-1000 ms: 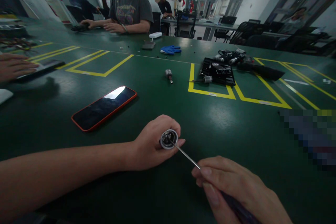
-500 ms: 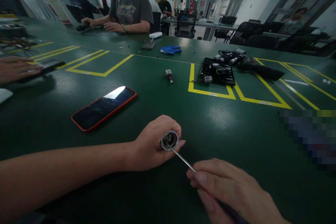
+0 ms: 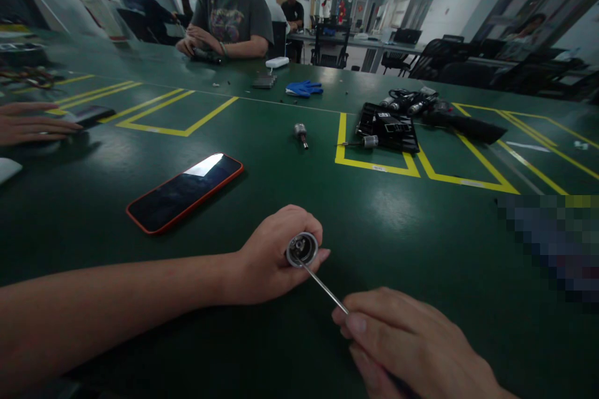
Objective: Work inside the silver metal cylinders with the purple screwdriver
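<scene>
The left hand [image 3: 274, 255] grips a metal cup [image 3: 302, 249] over the table [image 3: 276, 184]; the right hand [image 3: 407, 340] pinches a screwdriver [image 3: 325, 288], its tip apparently inside. The step seems to be working within; the next move calls for steady aim.

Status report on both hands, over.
Left hand around round silver metal part. Right hand holding thin silver-shafted tool, end at part's opening. Black rectangular phone, orange edge, clear of hands.
</scene>
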A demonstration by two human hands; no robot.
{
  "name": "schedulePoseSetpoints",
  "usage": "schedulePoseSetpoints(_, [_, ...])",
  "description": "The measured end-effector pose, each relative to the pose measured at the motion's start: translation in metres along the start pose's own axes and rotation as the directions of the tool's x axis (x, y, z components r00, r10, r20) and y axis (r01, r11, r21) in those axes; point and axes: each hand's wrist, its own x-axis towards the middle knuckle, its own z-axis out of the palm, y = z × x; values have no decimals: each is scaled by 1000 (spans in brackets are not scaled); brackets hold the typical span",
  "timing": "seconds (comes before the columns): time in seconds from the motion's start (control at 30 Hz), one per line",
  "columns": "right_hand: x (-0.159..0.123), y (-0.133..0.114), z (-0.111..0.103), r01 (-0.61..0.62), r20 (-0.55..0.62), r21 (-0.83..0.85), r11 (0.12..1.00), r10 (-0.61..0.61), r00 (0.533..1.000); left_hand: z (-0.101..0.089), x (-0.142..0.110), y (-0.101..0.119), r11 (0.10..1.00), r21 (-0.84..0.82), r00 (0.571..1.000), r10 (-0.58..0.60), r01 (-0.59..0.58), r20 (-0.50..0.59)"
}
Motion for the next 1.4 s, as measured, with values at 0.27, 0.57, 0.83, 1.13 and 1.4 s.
schedulePoseSetpoints(0.27, [-8,-3,8,30,-89,-91,995,-38,995,1,1,2,1000,-4,1000,-18,18,-7])
schedulePoseSetpoints(0.57, [-8,-6,3,24,-61,-127,992,-32,998,0,0,2,999,-21,999,-46,46,-13])
schedulePoseSetpoints(0.83, [-11,-8,6,14,-99,-156,988,-30,995,1,0,2,999,3,999,-34,34,-11])
schedulePoseSetpoints(1.13, [-4,-1,6,44,-79,-88,995,-51,996,-1,1,1,1000,6,1000,-27,27,0])
schedulePoseSetpoints(1.4, [-8,-3,3,22,-65,-94,995,-29,997,0,2,2,1000,2,1000,-13,13,-13])
